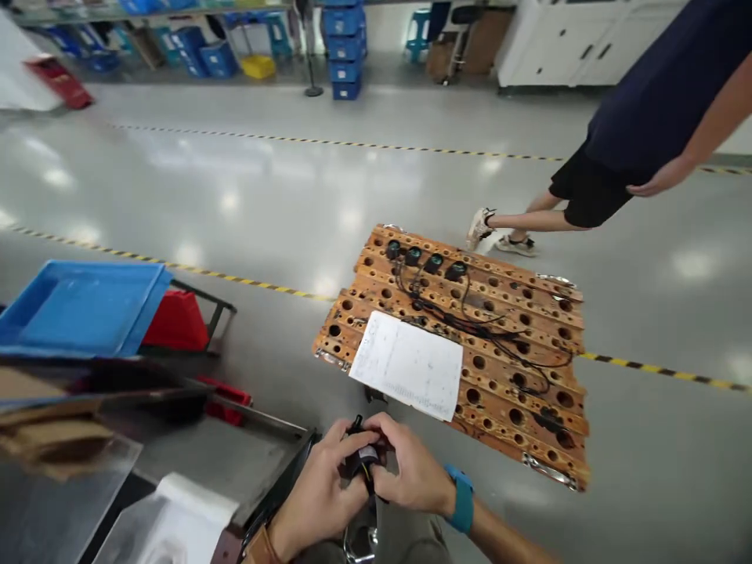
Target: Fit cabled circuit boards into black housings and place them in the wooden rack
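Observation:
Close to my body, my left hand (320, 489) and my right hand (414, 470) meet around a small black part (368, 454) with a pale label and a yellow wire. Fingers of both hands are closed on it and hide most of its shape; its exact kind cannot be made out. Just beyond stands a wooden board (479, 427) full of round holes. A sheet of white paper (408, 364) lies on its near left part. Several black round connectors (435, 263) sit along the far edge, and their black cables (452, 317) run across the board to the right.
At left are a blue bin (82, 305), a red bin (176, 321) and a metal-edged cart (264, 415). A person (652, 117) walks beyond the board at right. Yellow-black tape (264, 286) marks the floor; stacked blue crates (344, 47) stand at the back.

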`<state>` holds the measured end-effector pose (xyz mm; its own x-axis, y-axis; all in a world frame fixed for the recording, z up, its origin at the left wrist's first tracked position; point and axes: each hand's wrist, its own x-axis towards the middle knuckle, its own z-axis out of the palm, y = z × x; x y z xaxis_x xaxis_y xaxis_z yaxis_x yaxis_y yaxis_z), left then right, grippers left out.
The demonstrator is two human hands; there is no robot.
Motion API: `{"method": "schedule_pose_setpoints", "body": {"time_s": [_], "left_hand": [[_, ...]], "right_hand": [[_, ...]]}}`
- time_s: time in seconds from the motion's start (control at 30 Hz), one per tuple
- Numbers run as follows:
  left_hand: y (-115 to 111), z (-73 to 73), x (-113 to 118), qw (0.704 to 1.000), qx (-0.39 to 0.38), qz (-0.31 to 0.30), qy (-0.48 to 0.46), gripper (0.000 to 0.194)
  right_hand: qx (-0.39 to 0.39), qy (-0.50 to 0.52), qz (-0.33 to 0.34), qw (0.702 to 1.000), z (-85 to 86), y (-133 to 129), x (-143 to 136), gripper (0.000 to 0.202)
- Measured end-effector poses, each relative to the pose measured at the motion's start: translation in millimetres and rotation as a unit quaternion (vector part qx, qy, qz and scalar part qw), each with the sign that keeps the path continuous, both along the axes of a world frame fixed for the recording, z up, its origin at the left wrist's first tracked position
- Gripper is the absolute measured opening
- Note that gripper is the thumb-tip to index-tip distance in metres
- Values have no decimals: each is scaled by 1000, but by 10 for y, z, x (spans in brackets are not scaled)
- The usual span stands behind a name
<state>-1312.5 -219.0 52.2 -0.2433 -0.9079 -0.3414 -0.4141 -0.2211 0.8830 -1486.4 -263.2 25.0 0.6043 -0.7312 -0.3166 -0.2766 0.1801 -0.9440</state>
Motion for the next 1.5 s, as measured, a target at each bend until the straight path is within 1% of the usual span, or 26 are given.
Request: {"method": "schedule_pose_setpoints", "body": {"time_s": [0.1, 0.2, 0.27, 0.33, 0.4, 0.47, 0.5, 0.53, 0.6, 0.67, 0.7, 0.77, 0.8, 0.83, 0.87, 0.9, 0.93, 0.97, 1.0, 1.03, 1.1, 1.17, 1.23, 1.33, 1.43, 1.5], "left_hand": [[-578, 173, -233, 999, 40, -33, 9, 69], [-1072, 280, -474, 994, 93, -37, 50, 87], [-1375, 252, -705, 992, 90, -24, 90, 87], [-1651, 125, -1038, 988, 79, -26, 131, 79], [-1875, -74, -1451, 973, 116, -80, 184, 80], [-2039, -288, -1861, 938, 196, -147, 247, 90], [-2106, -380, -2034, 920, 239, -154, 269, 92], [-2169, -455, -2171, 906, 281, -147, 281, 91], [-2308, -541, -2319, 884, 354, -108, 286, 87], [-2482, -547, -2311, 876, 393, -83, 266, 79], [-2581, -526, -2263, 878, 401, -79, 248, 74], [-2792, -455, -2117, 891, 403, -86, 191, 61], [-2897, -409, -2033, 902, 392, -102, 153, 53], [-2998, -361, -1950, 918, 361, -124, 106, 44], [-3096, -313, -1871, 938, 308, -151, 47, 37], [-3187, -267, -1801, 953, 238, -185, -24, 31], [-3273, -226, -1741, 956, 160, -222, -102, 27], [-3352, -194, -1693, 945, 91, -258, -178, 26], [-3423, -174, -1655, 924, 39, -290, -245, 26], [-3485, -167, -1628, 901, 9, -317, -296, 27], [-3578, -201, -1597, 867, -18, -358, -346, 29], [-3622, -308, -1587, 848, -41, -386, -361, 30], [-3618, -488, -1590, 833, -58, -406, -371, 34], [-3550, -859, -1629, 825, -74, -417, -376, 39], [-3446, -1241, -1702, 830, -95, -412, -365, 52], [-3372, -1444, -1750, 833, -115, -408, -356, 57]], "right_hand": [[90, -30, -86, 992, 182, -387, -319, 31], [181, -88, -158, 967, 353, -770, -682, 31], [235, -120, -208, 942, 433, -1036, -964, 32], [263, -130, -275, 916, 453, -1342, -1289, 38], [239, -110, -340, 903, 382, -1719, -1654, 48], [180, -63, -374, 908, 206, -2168, -2026, 54], [155, -34, -378, 912, 82, -2406, -2197, 55], [140, 0, -375, 916, -61, -2641, -2350, 53], [142, 58, -360, 920, -377, -3059, -2580, 46], [158, 80, -341, 923, -687, -3361, -2708, 38], [165, 82, -332, 925, -822, -3465, -2743, 34], [177, 85, -310, 930, -1032, -3597, -2783, 30], [182, 88, -300, 932, -1105, -3638, -2799, 28], [186, 92, -290, 934, -1156, -3671, -2817, 27], [189, 98, -281, 936, -1190, -3699, -2837, 26], [191, 104, -269, 938, -1211, -3727, -2859, 26], [192, 111, -257, 941, -1221, -3757, -2880, 26], [191, 118, -243, 944, -1226, -3789, -2900, 26], [187, 126, -230, 947, -1227, -3823, -2915, 26], [182, 135, -218, 949, -1226, -3858, -2925, 27], [170, 151, -197, 954, -1220, -3928, -2930, 30], [161, 163, -181, 956, -1204, -3987, -2926, 32], [162, 173, -166, 957, -1174, -4025, -2925, 35], [174, 188, -145, 956, -1126, -4035, -2938, 39], [185, 191, -145, 953, -1117, -4000, -2960, 45], [188, 183, -149, 953, -1142, -3977, -2981, 50]]}}
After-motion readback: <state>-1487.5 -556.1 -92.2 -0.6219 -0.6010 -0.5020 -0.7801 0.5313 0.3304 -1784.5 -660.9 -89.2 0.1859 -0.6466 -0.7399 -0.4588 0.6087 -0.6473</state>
